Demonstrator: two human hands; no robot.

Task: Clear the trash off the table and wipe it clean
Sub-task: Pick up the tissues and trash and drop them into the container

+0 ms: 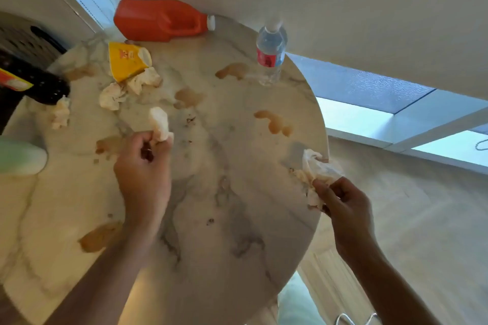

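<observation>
A round marble table (211, 219) carries several brown spills (274, 121) and crumbs. My left hand (144, 166) is shut on a crumpled white tissue (159, 123) near the table's middle. My right hand (343, 206) grips another stained crumpled tissue (319, 167) at the table's right edge. More crumpled tissues (113, 96) lie at the far left, one (60, 112) beside a dark bottle. A tipped yellow paper cup (126, 60), an orange jug (161, 20) lying on its side and an upright clear water bottle (270, 55) stand at the far side.
A dark bottle (34, 79) with a red-yellow label lies at the left edge. A pale green object (18, 155) rests at the near left. A black perforated basket (26, 39) sits beyond the table's left side. Light flooring and a window lie to the right.
</observation>
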